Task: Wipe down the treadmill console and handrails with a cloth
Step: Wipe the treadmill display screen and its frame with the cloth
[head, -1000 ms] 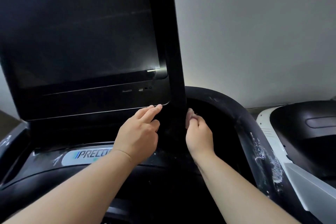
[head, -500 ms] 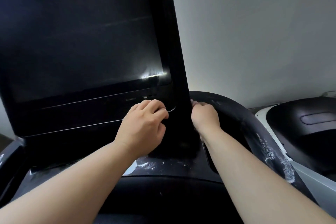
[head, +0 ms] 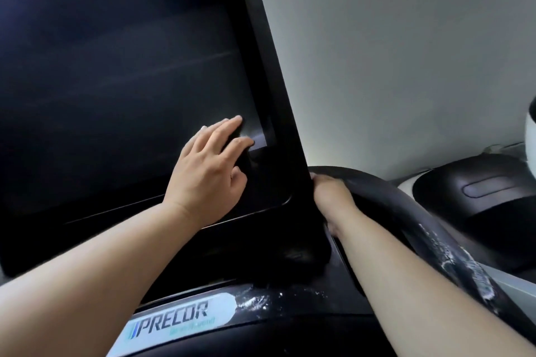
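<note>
Black glass of the console screen (head: 116, 95) now carries the left hand (head: 206, 171), which has climbed from the lower bezel. It lies flat, fingers straight and spread, pressing what looks like a dark cloth (head: 246, 161) near the bottom right corner. The right hand (head: 332, 197) stays behind the console's edge, against the curved handrail (head: 406, 211); its grip I cannot tell. White smears (head: 464, 264) streak the rail. A grey wall (head: 406, 52) stands behind.

Item counts, treadmill close-up
2 hands: left hand (head: 206, 174), right hand (head: 330, 197); 1 console (head: 116, 90); 1 handrail (head: 400, 197); 1 logo badge (head: 179, 324).
</note>
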A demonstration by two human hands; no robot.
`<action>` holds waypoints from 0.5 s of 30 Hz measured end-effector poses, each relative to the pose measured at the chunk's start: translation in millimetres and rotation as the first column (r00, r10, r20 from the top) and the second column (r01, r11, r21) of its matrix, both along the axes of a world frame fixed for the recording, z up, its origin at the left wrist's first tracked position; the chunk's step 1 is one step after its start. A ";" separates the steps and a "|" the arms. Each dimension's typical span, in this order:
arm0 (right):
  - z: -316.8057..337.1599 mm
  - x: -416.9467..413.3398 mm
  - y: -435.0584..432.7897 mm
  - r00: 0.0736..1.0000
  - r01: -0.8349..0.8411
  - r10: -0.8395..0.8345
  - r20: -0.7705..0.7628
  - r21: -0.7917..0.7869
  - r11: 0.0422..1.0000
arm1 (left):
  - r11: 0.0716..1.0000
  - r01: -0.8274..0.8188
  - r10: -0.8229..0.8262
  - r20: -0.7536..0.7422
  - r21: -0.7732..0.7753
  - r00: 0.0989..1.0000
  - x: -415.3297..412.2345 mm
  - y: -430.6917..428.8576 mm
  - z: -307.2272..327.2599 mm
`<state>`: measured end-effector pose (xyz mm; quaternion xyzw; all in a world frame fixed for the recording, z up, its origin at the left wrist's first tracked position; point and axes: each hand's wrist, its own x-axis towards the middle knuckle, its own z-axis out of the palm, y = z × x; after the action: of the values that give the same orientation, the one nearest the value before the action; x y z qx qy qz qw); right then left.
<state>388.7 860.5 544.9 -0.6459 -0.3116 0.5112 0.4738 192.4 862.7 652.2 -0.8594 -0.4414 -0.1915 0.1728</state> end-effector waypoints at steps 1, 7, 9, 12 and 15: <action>10.8 -0.8 10.4 1.000 0.004 -0.004 0.021 0.006 1.000 | 1.000 -0.006 0.006 -0.016 0.003 1.000 0.7 3.0 2.0; 100.6 4.3 57.5 0.991 -0.076 0.022 0.134 0.412 0.908 | 0.993 -0.122 0.122 -0.003 -0.004 0.993 18.1 25.5 35.2; 91.3 1.8 46.8 0.996 -0.058 0.024 0.085 0.422 0.905 | 0.988 -0.154 0.154 -0.031 -0.004 0.988 19.9 30.2 42.8; 38.4 -2.8 16.4 1.000 -0.011 0.002 0.028 0.304 0.952 | 0.975 -0.221 0.221 0.007 -0.040 0.975 20.8 34.3 50.6; 13.3 -0.7 9.2 0.996 -0.050 0.059 -0.060 0.135 0.990 | 0.968 -0.242 0.245 0.042 -0.074 0.969 20.4 36.8 47.9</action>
<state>388.0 869.7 558.1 -0.5873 -0.3473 0.5223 0.5116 212.9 899.5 700.1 -0.7990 -0.5541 -0.1754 0.1546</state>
